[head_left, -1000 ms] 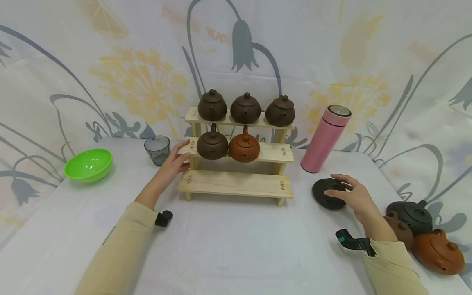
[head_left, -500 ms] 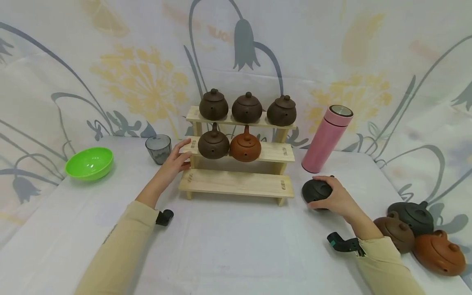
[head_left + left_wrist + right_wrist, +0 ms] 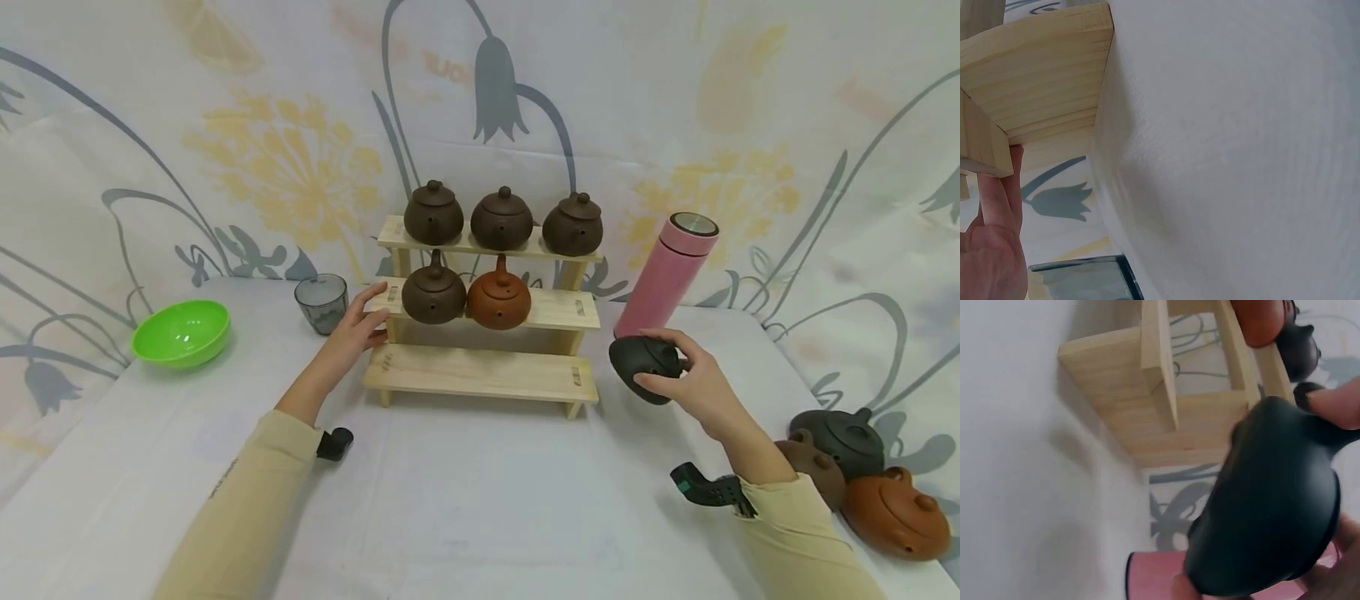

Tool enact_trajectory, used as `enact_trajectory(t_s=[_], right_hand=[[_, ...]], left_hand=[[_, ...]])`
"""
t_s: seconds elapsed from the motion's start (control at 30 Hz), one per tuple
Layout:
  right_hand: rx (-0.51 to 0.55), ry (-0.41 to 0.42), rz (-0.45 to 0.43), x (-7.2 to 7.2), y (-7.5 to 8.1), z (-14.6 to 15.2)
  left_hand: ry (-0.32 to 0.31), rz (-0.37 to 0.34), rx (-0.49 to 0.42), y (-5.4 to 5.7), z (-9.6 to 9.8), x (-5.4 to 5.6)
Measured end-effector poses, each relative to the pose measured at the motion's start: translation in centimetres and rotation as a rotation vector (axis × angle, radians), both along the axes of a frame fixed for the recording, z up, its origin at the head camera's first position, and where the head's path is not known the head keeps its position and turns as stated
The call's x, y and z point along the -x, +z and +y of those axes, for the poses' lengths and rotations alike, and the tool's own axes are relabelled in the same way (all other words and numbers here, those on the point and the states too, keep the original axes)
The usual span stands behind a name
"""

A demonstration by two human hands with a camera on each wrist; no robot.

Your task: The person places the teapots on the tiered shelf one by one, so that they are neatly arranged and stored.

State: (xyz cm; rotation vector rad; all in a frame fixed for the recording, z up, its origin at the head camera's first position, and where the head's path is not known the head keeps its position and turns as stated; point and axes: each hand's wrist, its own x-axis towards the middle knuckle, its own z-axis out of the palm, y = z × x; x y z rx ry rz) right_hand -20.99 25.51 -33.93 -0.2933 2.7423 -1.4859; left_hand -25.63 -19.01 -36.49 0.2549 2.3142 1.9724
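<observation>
In the head view my right hand grips a black clay teapot, tilted and raised off the table, right of the stand. The right wrist view shows this teapot close up, fingers and thumb at its ends. My left hand holds the left end of the middle shelf of a three-tier wooden stand; its fingers meet the board end in the left wrist view. Dark brown teapots line the top shelf. On the middle shelf sit a brown teapot and an orange-brown teapot.
A pink thermos stands behind the held teapot. At the far right lie a black teapot, a brown teapot and an orange-brown teapot. A glass cup and a green bowl stand on the left.
My right hand has picked up the black teapot from the table and tilted it, having moved slightly left with it. My left hand stays at the stand.
</observation>
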Motion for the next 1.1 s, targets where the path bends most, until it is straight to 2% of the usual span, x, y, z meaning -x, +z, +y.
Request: enact_trajectory(t_s=[0.13,0.23,0.37,0.47,0.6,0.77,0.87,0.97,1.1], right_hand=[[0.009,0.018,0.163,0.0,1.2,-1.2],[0.020,0.068,0.270,0.3,1.8,-2.2],[-0.007,0.120,0.360,0.9,2.5,-3.4],[-0.042,0.143,0.387,1.5,2.8,-4.1],[-0.079,0.180,0.382,2.5,2.9,-5.0],[-0.194,0.212,0.396,3.3,3.2,-6.1],[-0.253,0.263,0.433,3.8,3.2,-6.5],[-0.245,0.305,0.467,4.2,3.2,-6.6],[-0.190,0.304,0.491,4.6,2.9,-6.3]], left_hand=[[-0.011,0.009,-0.011,-0.1,0.0,-0.1],[-0.011,0.011,-0.019,-0.1,0.0,-0.2],[-0.005,0.007,-0.017,-0.1,-0.1,-0.2],[-0.007,0.009,-0.013,-0.1,-0.1,-0.2],[-0.010,0.011,-0.015,-0.2,-0.1,-0.1],[-0.012,0.010,-0.019,-0.2,-0.1,-0.2],[-0.013,0.013,-0.018,-0.2,-0.1,-0.2],[-0.012,0.015,-0.017,-0.2,-0.1,-0.1],[-0.008,0.013,-0.013,-0.2,0.0,-0.1]])
